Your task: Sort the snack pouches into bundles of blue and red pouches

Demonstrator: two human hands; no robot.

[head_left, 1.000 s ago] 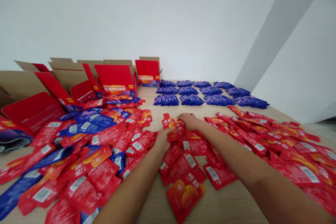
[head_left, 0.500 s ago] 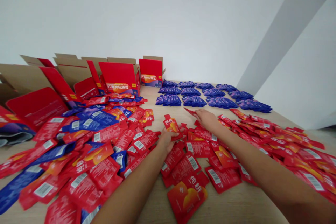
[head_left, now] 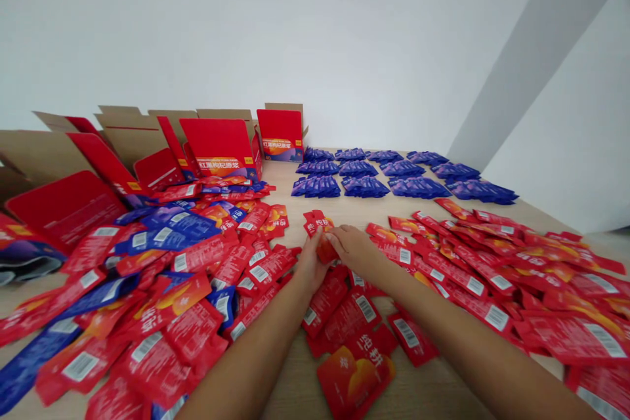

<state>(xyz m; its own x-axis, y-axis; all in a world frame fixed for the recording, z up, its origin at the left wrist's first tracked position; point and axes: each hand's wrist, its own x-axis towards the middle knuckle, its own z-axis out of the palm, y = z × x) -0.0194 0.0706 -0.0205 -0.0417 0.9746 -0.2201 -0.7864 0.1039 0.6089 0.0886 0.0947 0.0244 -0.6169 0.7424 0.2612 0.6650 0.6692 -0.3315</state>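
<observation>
Near the middle of the table, my left hand (head_left: 311,262) is closed around red sachets (head_left: 317,222), whose printed tops stick up above the fingers. My right hand (head_left: 348,244) meets it from the right, its fingers pinched on the same sachets. Just below the hands lie loose red sachets (head_left: 349,321), some with barcodes up. A heap of mixed red and blue sachets (head_left: 197,256) spreads to the left. More red sachets (head_left: 497,262) are piled on the right.
Open red cartons (head_left: 216,144) stand along the back left, one more box (head_left: 280,134) beside them. Blue sachets (head_left: 361,186) lie in several overlapping bundles at the back of the wooden table (head_left: 295,207). A pale wall rises behind.
My right hand has moved left and nearer, bringing its red sachet to my left hand. The sachets to the right of the hands now lie further right.
</observation>
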